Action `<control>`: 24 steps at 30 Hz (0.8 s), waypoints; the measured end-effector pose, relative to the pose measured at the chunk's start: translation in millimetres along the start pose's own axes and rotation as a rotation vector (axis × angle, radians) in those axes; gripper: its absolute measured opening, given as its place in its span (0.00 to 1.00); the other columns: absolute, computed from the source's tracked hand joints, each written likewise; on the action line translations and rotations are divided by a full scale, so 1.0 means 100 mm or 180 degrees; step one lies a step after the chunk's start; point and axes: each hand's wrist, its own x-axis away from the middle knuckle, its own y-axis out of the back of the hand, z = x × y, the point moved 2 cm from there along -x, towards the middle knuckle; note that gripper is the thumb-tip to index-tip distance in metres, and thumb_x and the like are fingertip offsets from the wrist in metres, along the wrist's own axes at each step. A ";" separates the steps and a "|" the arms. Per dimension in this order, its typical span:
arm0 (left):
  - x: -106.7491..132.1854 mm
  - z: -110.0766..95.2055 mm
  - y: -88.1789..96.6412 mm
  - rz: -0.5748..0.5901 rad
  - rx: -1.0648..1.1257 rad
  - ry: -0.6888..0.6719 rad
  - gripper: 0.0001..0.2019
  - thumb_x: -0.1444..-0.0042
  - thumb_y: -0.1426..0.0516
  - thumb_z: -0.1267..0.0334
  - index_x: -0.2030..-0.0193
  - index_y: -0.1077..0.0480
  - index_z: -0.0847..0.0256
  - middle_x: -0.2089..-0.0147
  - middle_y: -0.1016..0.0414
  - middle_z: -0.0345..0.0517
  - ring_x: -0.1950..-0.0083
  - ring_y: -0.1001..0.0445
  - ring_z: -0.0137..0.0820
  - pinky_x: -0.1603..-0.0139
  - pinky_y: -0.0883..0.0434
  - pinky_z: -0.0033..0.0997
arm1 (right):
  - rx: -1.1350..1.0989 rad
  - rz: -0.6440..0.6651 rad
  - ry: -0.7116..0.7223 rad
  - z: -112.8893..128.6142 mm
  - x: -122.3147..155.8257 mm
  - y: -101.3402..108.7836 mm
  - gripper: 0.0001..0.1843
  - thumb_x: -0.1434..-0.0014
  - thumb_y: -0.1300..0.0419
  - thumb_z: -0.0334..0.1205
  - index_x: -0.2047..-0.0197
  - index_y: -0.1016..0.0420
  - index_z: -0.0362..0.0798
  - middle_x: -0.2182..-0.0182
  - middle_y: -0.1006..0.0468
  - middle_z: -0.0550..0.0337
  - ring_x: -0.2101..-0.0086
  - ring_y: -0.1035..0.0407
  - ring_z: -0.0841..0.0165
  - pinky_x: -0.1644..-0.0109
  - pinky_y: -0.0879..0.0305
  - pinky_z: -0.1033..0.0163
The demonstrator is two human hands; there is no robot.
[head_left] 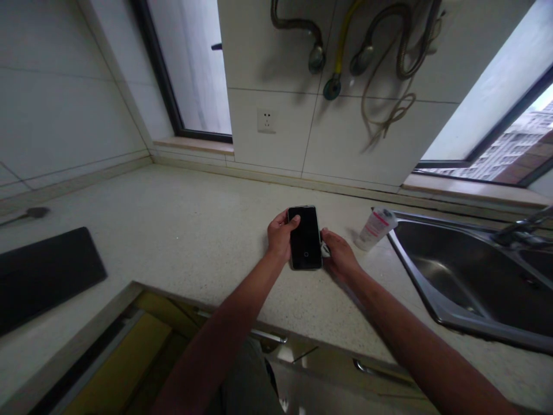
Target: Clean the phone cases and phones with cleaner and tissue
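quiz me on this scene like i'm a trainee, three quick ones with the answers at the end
1. Multiple choice: on the phone, where does the thumb of the left hand lie?
a) lower right corner
b) upper left part
c) middle of the lower edge

2. True or false: the container with pink marks is on the counter, beside the sink.

3. Fill in the colour: the right hand holds a small ____ item near the phone's edge.

Key: 1. b; 2. true; 3. white
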 end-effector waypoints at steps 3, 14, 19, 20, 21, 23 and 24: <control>-0.03 -0.03 0.01 -0.0008 0.0112 -0.0050 0.22 0.66 0.28 0.60 0.61 0.25 0.62 0.62 0.22 0.43 0.61 0.26 0.31 0.50 0.31 0.35 | 0.0100 -0.0291 0.0059 0.05 -0.04 0.12 0.21 0.54 0.32 0.58 0.68 0.26 0.48 0.77 0.27 0.62 0.76 0.36 0.70 0.75 0.42 0.66; -0.06 -0.10 0.01 0.0352 0.0317 0.0211 0.22 0.65 0.28 0.65 0.60 0.25 0.59 0.59 0.23 0.43 0.55 0.25 0.33 0.47 0.31 0.35 | 0.0630 -0.0401 0.0401 0.01 -0.16 0.22 0.16 0.58 0.31 0.49 0.70 0.26 0.48 0.78 0.26 0.64 0.81 0.39 0.75 0.78 0.44 0.68; -0.12 -0.07 0.09 0.0181 0.0277 0.0214 0.22 0.63 0.28 0.61 0.59 0.27 0.59 0.58 0.22 0.46 0.51 0.25 0.37 0.46 0.31 0.38 | 0.1201 -0.0281 0.0091 0.04 -0.09 0.21 0.27 0.51 0.37 0.65 0.71 0.26 0.46 0.81 0.28 0.62 0.86 0.46 0.76 0.84 0.59 0.68; -0.14 -0.06 0.11 0.0130 0.0333 0.0205 0.23 0.63 0.28 0.60 0.60 0.28 0.59 0.58 0.22 0.46 0.52 0.25 0.37 0.46 0.31 0.38 | 0.1127 -0.0155 -0.0043 0.06 -0.06 0.19 0.29 0.51 0.38 0.67 0.70 0.26 0.46 0.81 0.29 0.63 0.87 0.48 0.77 0.85 0.61 0.68; -0.16 -0.06 0.14 0.0082 0.0408 0.0186 0.23 0.63 0.28 0.60 0.60 0.28 0.60 0.59 0.22 0.46 0.52 0.25 0.37 0.46 0.31 0.38 | 0.1042 0.0004 -0.0190 0.07 -0.03 0.17 0.30 0.51 0.39 0.69 0.70 0.27 0.47 0.83 0.32 0.65 0.87 0.50 0.77 0.85 0.62 0.68; -0.19 -0.04 0.18 -0.0032 0.0570 0.0134 0.23 0.64 0.27 0.61 0.61 0.29 0.59 0.61 0.22 0.45 0.53 0.24 0.36 0.46 0.31 0.37 | 0.0873 0.0379 -0.0469 0.09 0.02 0.11 0.30 0.51 0.37 0.69 0.70 0.30 0.48 0.87 0.39 0.71 0.89 0.55 0.79 0.86 0.64 0.69; -0.21 -0.04 0.19 -0.0100 0.0648 0.0105 0.23 0.64 0.27 0.61 0.61 0.29 0.60 0.62 0.22 0.44 0.54 0.24 0.35 0.46 0.31 0.37 | 0.0787 0.0549 -0.0575 0.09 0.05 0.08 0.29 0.53 0.35 0.68 0.69 0.31 0.48 0.88 0.42 0.73 0.89 0.57 0.79 0.86 0.65 0.69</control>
